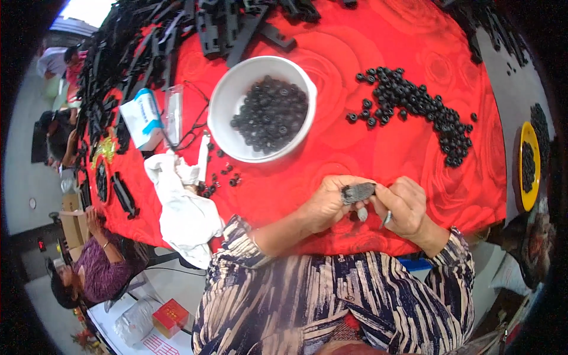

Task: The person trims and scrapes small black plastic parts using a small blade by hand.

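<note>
Above the table's near edge, my left hand (pixel 327 203) and my right hand (pixel 406 207) meet, both with closed fingers. At my left fingertips is a dark grey, rough-looking piece (pixel 358 193); I cannot tell whether it is a finger cover or something held. A smaller grey tip (pixel 362 214) shows below it. From under my right fingers pokes a thin, pale-tipped thing (pixel 386 218), its other end hidden. Whatever lies between the fingertips is too small to make out. A white bowl (pixel 216 121) of small black ring-like parts (pixel 272 112) stands beyond my left hand.
Loose black rings (pixel 414 103) spread over the red tablecloth (pixel 337 148) at far right. Left are a white cloth (pixel 183 207), eyeglasses (pixel 192 133) and a blue-white box (pixel 142 120). Long black parts (pixel 225 29) pile up behind. Another person (pixel 103 266) sits at left.
</note>
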Demonstrator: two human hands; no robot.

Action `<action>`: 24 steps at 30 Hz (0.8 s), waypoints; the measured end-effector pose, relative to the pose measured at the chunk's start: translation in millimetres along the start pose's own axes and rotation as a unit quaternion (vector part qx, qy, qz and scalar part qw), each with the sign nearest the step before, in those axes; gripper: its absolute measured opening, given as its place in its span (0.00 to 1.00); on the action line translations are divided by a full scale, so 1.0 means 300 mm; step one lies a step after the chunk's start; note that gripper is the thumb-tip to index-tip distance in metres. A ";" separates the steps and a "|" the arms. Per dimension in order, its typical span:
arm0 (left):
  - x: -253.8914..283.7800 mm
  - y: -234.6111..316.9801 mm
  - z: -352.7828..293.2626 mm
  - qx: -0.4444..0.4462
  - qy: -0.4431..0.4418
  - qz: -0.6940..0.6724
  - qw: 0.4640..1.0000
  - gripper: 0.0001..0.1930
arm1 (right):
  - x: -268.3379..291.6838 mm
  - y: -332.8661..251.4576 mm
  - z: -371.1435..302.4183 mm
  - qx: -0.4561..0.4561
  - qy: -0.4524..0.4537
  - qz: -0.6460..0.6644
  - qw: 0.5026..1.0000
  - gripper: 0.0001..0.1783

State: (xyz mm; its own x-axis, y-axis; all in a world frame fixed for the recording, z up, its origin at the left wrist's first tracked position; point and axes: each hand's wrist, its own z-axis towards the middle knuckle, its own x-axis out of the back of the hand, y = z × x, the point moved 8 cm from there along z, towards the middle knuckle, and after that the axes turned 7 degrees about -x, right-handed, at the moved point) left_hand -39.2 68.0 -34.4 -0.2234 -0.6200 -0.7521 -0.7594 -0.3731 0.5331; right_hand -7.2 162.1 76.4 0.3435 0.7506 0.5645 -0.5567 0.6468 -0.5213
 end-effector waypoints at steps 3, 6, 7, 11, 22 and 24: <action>-0.028 0.075 -0.018 -0.065 -0.039 0.092 0.993 0.10 | 0.024 0.023 0.006 -0.020 0.010 0.003 1.000 0.12; -0.114 0.214 -0.061 -0.189 -0.053 0.269 0.943 0.11 | 0.031 0.048 0.020 -0.065 0.027 0.006 0.998 0.11; -0.159 0.322 -0.095 -0.335 -0.051 0.401 0.851 0.11 | 0.025 0.058 0.022 -0.075 0.018 0.011 0.997 0.11; -0.173 0.544 -0.191 -0.524 0.097 0.576 0.619 0.12 | 0.025 0.067 0.019 -0.088 0.007 0.018 0.996 0.11; -0.235 0.531 -0.248 -0.577 0.157 0.695 0.400 0.20 | 0.033 0.079 0.009 -0.091 0.005 0.016 0.996 0.09; -0.266 0.426 -0.191 -0.526 0.011 0.713 0.463 0.22 | 0.034 0.080 0.006 -0.086 -0.003 0.002 0.996 0.09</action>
State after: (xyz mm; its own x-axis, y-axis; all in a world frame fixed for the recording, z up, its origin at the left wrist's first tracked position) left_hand -83.5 30.1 115.9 -0.0241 -0.7565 0.6536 0.8716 0.3043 0.3843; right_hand -18.6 185.0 70.8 0.3363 0.7525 0.5662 -0.4200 0.6580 -0.6250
